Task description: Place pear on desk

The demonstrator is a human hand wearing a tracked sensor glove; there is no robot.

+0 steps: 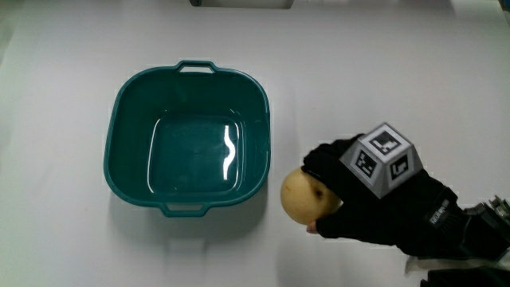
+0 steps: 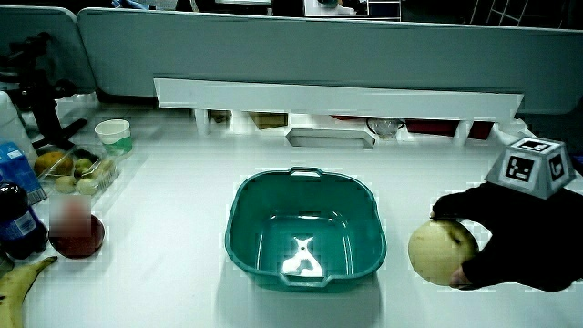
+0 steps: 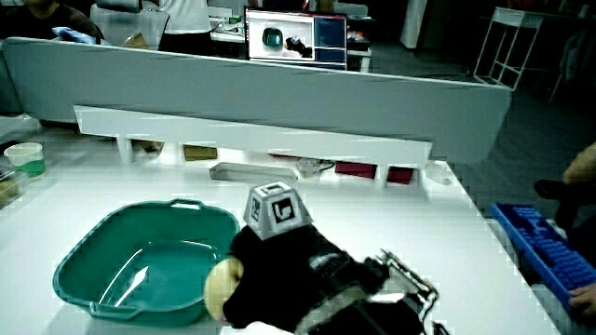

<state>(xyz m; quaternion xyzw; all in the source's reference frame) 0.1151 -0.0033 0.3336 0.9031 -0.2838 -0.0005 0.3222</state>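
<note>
A: What's on the bench [image 1: 64,239]?

B: Main view: a teal basin [image 1: 188,140] with two small handles, nothing in it, just glare on its floor. Just beside the basin sits the pear [image 1: 305,196], yellow, close to the rim but not touching it. It reads as down on the bench surface or nearly so; contact can't be confirmed.

A: Hand state?

B: The hand [image 1: 378,199] is wrapped on the pear from the side away from the basin, fingers [image 1: 323,163] curled over its top. Patterned cube [image 1: 384,159] sits on the back of the glove. Forearm [image 1: 470,231] trails off toward the bench's edge.

A: Side views agree?

B: Yes. In both side views the pear [image 2: 440,253] [image 3: 221,286] is next to the basin [image 2: 305,230] [image 3: 144,263], gloved hand [image 2: 510,241] [image 3: 279,274] closed around it.

A: Anything else?

B: In a side view: banana [image 2: 20,284], dark bottle [image 2: 18,223], red bowl [image 2: 76,236], fruit tray [image 2: 77,171], paper cup [image 2: 114,136], all well apart from the basin.
</note>
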